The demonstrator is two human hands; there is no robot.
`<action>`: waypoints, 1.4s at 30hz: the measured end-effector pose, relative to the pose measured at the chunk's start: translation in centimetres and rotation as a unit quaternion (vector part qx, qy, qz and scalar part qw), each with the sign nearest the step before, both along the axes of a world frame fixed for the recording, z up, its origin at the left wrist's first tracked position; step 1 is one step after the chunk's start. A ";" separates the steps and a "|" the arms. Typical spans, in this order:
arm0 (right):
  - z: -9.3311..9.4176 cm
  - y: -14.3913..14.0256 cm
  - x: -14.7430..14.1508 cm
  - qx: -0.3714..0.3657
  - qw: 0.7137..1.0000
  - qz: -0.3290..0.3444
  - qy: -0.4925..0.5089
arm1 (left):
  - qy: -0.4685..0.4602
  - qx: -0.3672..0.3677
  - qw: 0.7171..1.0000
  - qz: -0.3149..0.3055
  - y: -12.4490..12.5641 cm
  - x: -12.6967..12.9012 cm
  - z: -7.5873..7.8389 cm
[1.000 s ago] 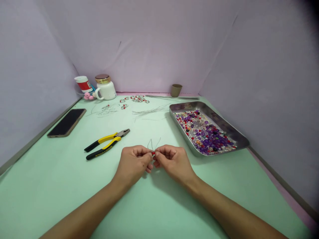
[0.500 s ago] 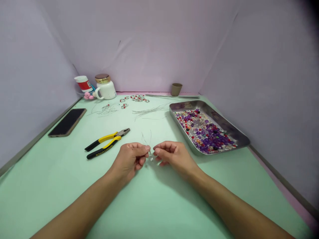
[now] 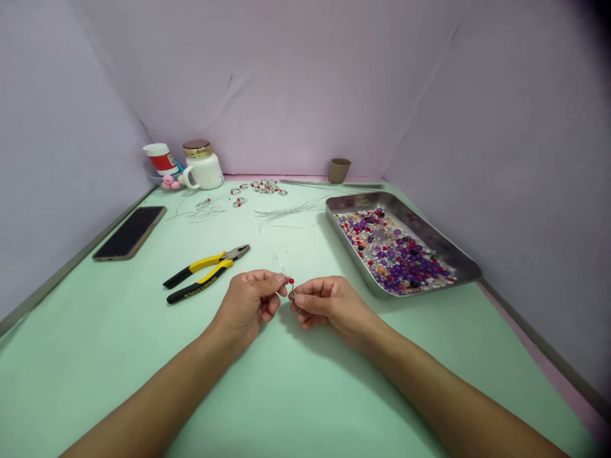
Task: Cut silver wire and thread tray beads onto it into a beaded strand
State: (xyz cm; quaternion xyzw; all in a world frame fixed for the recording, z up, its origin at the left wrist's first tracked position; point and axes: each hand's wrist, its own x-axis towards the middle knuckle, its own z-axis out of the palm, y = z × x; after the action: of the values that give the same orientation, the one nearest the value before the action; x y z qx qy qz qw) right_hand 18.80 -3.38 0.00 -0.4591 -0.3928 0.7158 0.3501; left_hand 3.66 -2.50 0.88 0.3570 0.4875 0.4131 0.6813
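Observation:
My left hand (image 3: pixel 248 306) and my right hand (image 3: pixel 325 305) meet over the green table (image 3: pixel 296 381), fingertips almost touching. Between them is a thin wire piece (image 3: pixel 287 277) strung with small beads, one red bead showing. Both hands pinch it; its two loose wire ends stick up behind the fingers. Yellow-and-black pliers (image 3: pixel 203 273) lie just left of my left hand. A metal tray (image 3: pixel 429 238) full of purple, white and red beads sits to the right, beyond my right hand.
A black phone (image 3: pixel 130 232) lies at the left edge. At the back stand a white mug (image 3: pixel 203 168), a red-and-white container (image 3: pixel 160 159), pink balls and a small brown cup (image 3: pixel 338 170). Loose wires (image 3: pixel 286 213) and finished bead pieces (image 3: pixel 260 188) are scattered mid-back. Purple walls enclose the table.
The hands parted slightly half a second ago, then closed together again. The beaded wire has turned, so the red bead shows above my right fingertips.

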 end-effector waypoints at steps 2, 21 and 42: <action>0.0 0.1 0.0 -0.002 1.000 0.002 0.003 | 0.020 0.004 1.000 -0.012 -0.1 0.0 -0.1; -0.5 0.3 0.3 0.169 0.969 -0.047 -0.174 | 0.054 0.081 0.984 0.147 0.5 -0.7 0.5; 0.6 1.1 1.7 0.109 0.993 0.029 -0.046 | 0.134 0.029 0.958 -0.251 0.8 -2.3 1.2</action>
State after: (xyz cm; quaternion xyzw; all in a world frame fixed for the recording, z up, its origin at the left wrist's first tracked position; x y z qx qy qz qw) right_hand 20.52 -2.33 0.62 -0.4393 -0.4974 0.6566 0.3584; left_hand 1.36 -1.68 2.11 0.5397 0.4569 0.1915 0.6807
